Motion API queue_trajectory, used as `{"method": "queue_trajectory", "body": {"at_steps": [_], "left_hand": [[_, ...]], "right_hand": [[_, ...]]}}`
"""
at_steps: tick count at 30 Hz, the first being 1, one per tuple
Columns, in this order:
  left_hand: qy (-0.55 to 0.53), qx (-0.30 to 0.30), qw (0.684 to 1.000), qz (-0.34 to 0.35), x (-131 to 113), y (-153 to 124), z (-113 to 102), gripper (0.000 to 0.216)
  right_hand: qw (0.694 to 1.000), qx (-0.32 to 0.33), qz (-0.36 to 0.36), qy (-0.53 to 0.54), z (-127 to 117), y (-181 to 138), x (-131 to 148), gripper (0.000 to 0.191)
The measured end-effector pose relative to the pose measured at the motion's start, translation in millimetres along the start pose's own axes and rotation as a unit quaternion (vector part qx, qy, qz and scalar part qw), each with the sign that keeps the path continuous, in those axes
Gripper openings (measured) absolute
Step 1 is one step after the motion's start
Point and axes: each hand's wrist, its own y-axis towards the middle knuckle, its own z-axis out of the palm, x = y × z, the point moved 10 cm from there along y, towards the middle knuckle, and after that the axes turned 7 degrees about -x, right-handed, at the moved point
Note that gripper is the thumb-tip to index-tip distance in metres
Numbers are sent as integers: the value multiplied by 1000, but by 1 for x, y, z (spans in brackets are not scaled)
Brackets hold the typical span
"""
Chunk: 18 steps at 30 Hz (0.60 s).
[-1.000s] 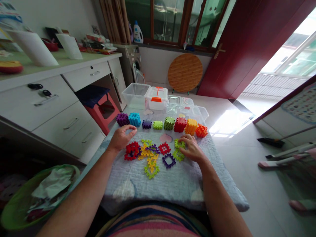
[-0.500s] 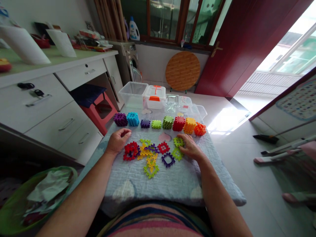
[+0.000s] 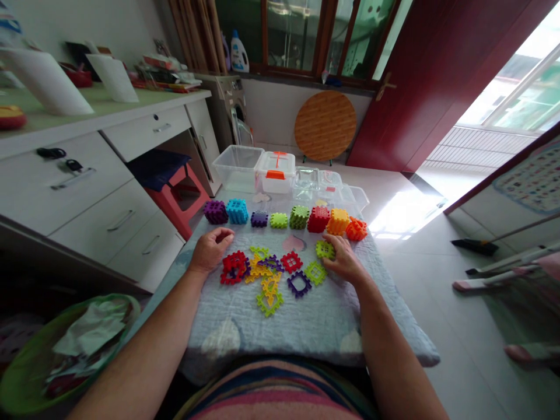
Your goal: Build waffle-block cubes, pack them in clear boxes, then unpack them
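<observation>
My right hand [image 3: 345, 261] has its thumb and fingers around the edge of a lime green square building tile [image 3: 324, 249]. Just below it another lime green tile [image 3: 315, 272] lies flat on the cloth. My left hand [image 3: 210, 251] rests on the table's left side, fingers curled together, with nothing visible in them. Near that hand are stacked red tiles [image 3: 235, 267]. Yellow tiles [image 3: 271, 284], a purple frame tile [image 3: 299, 284] and a red window tile [image 3: 291, 262] lie spread between my hands.
Behind the loose tiles runs a row of colour-sorted stacks, from a purple stack [image 3: 216, 212] to an orange cluster [image 3: 356, 228]. Clear plastic boxes [image 3: 238, 169] stand at the far edge. A pink stool [image 3: 186, 192] is at the left, beside white drawers [image 3: 118, 204].
My right hand has shifted slightly right, drawing the upper lime green tile away from the lower one. My left hand stays in place on the table.
</observation>
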Motion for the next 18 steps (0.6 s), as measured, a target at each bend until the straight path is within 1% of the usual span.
{"method": "queue_trajectory", "body": {"at_steps": [4, 8, 13, 18], "left_hand": [[1, 0, 1000, -1, -1, 0, 0, 32], [8, 1, 1000, -2, -1, 0, -1, 31], [6, 4, 1000, -3, -1, 0, 0, 31], [-2, 4, 1000, -7, -3, -1, 0, 30]], "right_hand": [[999, 23, 11, -21, 3, -1, -2, 56], [1000, 21, 4, -12, 3, -1, -1, 53], [1000, 17, 6, -4, -1, -2, -5, 58], [998, 49, 17, -17, 4, -4, -9, 62]]}}
